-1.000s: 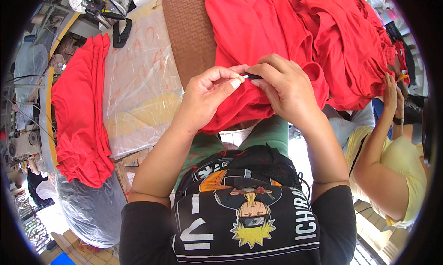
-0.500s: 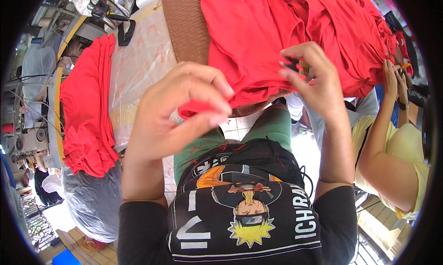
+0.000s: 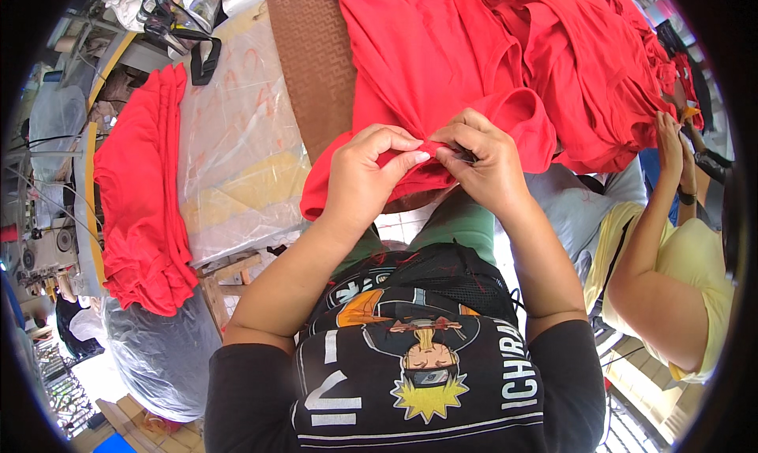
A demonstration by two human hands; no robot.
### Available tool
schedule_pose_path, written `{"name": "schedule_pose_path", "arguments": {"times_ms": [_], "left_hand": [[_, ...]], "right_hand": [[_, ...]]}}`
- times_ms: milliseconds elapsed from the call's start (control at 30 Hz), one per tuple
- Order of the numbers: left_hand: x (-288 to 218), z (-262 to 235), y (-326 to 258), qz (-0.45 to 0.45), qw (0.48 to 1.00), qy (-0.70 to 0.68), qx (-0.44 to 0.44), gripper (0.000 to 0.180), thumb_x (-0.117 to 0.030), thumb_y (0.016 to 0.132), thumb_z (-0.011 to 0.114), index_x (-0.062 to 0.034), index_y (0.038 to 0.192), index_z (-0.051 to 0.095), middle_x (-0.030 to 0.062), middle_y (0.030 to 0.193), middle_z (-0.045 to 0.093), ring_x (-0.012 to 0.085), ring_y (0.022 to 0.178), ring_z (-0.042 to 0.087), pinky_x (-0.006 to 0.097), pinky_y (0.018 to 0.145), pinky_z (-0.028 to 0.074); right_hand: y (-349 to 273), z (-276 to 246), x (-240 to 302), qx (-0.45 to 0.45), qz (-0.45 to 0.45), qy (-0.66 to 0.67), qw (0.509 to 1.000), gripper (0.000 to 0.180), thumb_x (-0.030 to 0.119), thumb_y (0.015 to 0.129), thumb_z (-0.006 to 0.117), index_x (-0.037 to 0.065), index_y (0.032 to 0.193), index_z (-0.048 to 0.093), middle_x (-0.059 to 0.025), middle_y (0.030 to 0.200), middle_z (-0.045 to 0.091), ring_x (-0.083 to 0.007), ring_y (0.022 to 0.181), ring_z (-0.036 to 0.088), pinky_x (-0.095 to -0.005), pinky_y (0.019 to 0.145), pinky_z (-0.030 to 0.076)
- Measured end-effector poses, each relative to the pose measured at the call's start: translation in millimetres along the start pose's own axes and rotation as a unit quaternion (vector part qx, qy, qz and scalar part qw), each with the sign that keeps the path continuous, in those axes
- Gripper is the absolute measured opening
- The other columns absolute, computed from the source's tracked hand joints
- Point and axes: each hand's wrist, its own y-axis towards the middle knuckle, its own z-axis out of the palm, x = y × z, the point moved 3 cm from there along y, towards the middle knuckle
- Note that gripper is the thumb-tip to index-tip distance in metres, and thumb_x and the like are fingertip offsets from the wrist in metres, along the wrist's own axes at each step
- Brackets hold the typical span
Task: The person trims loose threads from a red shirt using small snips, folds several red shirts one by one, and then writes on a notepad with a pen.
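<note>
A red garment (image 3: 418, 66) lies over the table in front of me, its near edge lifted and gathered. My left hand (image 3: 375, 165) pinches this edge between thumb and fingers. Close beside it, almost touching, my right hand (image 3: 482, 161) is closed at the same fold of cloth. Tucked in the right palm is a small dark tool (image 3: 467, 155), mostly hidden by the fingers; it looks like thread snips. Whether the right fingertips also grip the cloth is hard to make out.
A folded red stack (image 3: 146, 192) lies on the plastic-covered table (image 3: 237, 145) at left, beside a brown textured mat (image 3: 312, 58). More red fabric (image 3: 584, 74) is heaped at right, where a co-worker in yellow (image 3: 671, 287) handles it. A clear bag (image 3: 158, 358) bulges at lower left.
Both hands have come down and together onto the garment's near edge. The left hand, empty before, now pinches the cloth. The dark tool has stayed in the right hand.
</note>
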Motion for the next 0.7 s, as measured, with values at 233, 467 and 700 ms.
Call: {"name": "schedule_pose_path", "arguments": {"times_ms": [233,467,700], "left_hand": [[-16.0,-8.6,6.2,-0.015,0.999,0.026,0.014,0.008,-0.007,0.084,0.063,0.0,0.087,0.062,0.0085,0.089,0.066,0.0157,0.083,0.062,0.027,0.076,0.048],[-17.8,-7.9,9.0,-0.007,0.999,-0.047,0.001,0.011,-0.01,0.087,0.059,0.0004,0.091,0.058,0.0107,0.083,0.067,0.0205,0.078,0.066,0.03,0.071,0.049],[-16.3,-11.5,9.0,-0.023,0.999,0.004,0.037,0.015,-0.015,0.087,0.06,-0.0006,0.091,0.06,0.0118,0.082,0.066,0.0201,0.077,0.066,0.029,0.068,0.049]], "right_hand": [[-0.1,-0.3,-4.3,0.004,0.033,0.035,0.999,0.013,0.0,0.072,0.069,0.0,0.084,0.064,-0.0071,0.07,0.053,-0.015,0.058,0.052,-0.0267,0.055,0.042],[0.1,-4.3,5.6,0.022,0.049,0.035,0.998,0.016,0.006,0.072,0.074,0.0,0.083,0.063,-0.0066,0.069,0.052,-0.0128,0.058,0.05,-0.0269,0.054,0.041],[-0.8,-17.6,17.0,0.057,0.037,0.061,0.996,0.02,0.004,0.071,0.075,0.003,0.088,0.065,0.0006,0.076,0.053,-0.0058,0.062,0.045,-0.0208,0.055,0.036]]}}
